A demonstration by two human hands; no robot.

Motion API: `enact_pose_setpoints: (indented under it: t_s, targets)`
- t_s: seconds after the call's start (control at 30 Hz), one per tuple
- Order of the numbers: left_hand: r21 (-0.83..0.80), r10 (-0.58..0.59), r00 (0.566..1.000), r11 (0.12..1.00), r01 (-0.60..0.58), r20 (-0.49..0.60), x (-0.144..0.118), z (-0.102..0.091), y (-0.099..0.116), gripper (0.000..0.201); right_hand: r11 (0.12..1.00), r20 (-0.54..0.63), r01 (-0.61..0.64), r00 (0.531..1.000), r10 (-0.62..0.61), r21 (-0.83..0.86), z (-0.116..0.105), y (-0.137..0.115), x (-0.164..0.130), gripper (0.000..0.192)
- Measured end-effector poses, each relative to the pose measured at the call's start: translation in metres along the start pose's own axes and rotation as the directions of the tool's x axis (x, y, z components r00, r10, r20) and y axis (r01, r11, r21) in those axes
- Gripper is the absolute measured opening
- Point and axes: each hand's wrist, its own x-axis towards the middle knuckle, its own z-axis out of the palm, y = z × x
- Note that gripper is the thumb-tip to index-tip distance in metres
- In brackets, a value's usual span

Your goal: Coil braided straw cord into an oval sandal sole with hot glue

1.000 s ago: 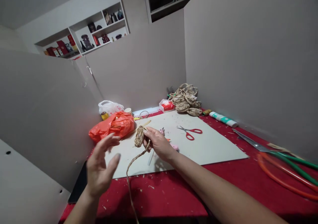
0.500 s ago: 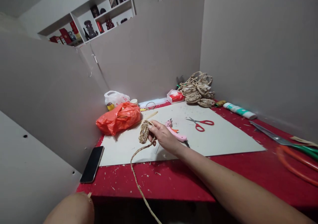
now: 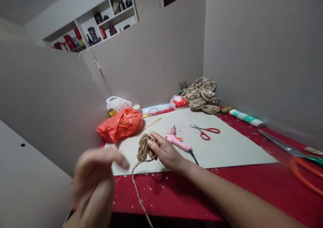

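Observation:
My right hand [image 3: 163, 150] pinches a small flat coil of braided straw rope [image 3: 143, 148] between thumb and fingers, above the pale board. From the coil's lower side a loose rope tail [image 3: 138, 191] hangs past the table's front edge. My left hand [image 3: 97, 169], blurred by motion, is raised to the left of the coil and apart from it. Its fingers are loosely bent, with nothing visible in them. A pink glue gun [image 3: 178, 142] lies on the board just behind my right hand. Beside it rest red-handled scissors [image 3: 205, 131], blades apart.
An orange plastic bag [image 3: 119, 125] sits at the board's left. A heap of straw rope coils [image 3: 202, 96] and a tissue pack [image 3: 179, 102] stand at the back. Large shears [image 3: 292, 149] and a white-green roll [image 3: 247, 118] lie rightward. Grey panels [image 3: 151, 59] enclose the red table [image 3: 247, 187].
My left hand has come up into view from the lower left, where only a bent limb showed before. The coil in my right hand sits slightly lower. The view has shifted, and the phone is now hidden.

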Motion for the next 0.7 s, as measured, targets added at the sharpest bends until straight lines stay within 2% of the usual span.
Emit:
enact_pose_setpoints:
  t_s: [0.13, 0.2, 0.33, 0.5, 0.7]
  targets:
    - [-0.074, -0.049, 0.990, 0.996, 0.059, 0.131, 0.069, 0.036, -0.038, 0.026, 0.995, 0.032, 0.079, 0.996, -0.077, -0.060, 0.003, -0.002, -0.003, 0.022]
    - [-0.152, -0.105, 0.973, 0.979, 0.138, 0.205, 0.086, 0.044, -0.054, 0.024, 0.991, 0.043, 0.097, 0.995, -0.093, -0.095, 0.004, -0.002, -0.004, 0.020]
    - [-0.271, -0.169, 0.935, 0.927, 0.258, 0.313, 0.083, 0.049, -0.063, 0.026, 0.983, 0.020, 0.090, 0.996, -0.088, -0.158, 0.002, -0.001, -0.003, 0.017]
    - [-0.310, -0.218, 0.910, 0.890, 0.333, 0.354, 0.082, 0.052, -0.065, 0.024, 0.975, 0.005, 0.073, 0.997, -0.073, -0.209, 0.000, 0.002, -0.002, 0.015]
    - [-0.309, -0.292, 0.855, 0.842, 0.442, 0.428, 0.086, 0.054, -0.084, 0.023, 0.952, 0.043, 0.077, 0.997, -0.067, -0.296, -0.002, 0.007, -0.002, 0.011]
